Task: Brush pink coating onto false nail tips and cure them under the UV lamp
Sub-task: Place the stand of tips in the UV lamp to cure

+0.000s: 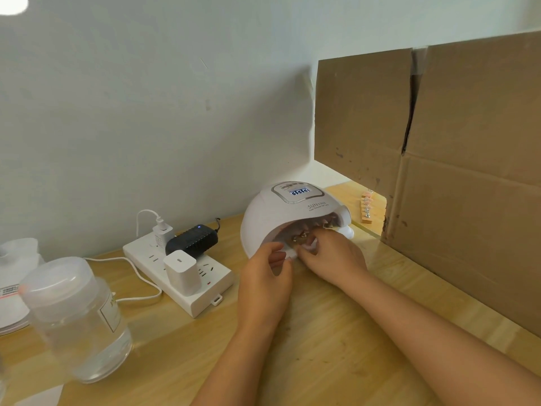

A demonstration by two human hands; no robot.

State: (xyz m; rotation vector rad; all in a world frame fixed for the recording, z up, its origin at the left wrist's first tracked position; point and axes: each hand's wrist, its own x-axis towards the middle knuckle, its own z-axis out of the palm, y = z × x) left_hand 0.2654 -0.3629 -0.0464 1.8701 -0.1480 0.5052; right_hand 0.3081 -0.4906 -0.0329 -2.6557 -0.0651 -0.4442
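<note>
Head view: left hand [265,284] and right hand [330,256] together pinch a small white piece [289,253] at the UV lamp [292,213] mouth; nail tips on stands [301,237] sit just beyond the fingers, inside

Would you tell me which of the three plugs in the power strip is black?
The black adapter with a blue light, at the strip's far end beside the corded white charger; the nearest cube is white.

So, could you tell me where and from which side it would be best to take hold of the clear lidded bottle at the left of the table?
Probably grip the clear bottle around its straight body, below the wider frosted lid, coming from its right side. It stands upright, and the table there is open, while other white containers crowd its left.
</note>
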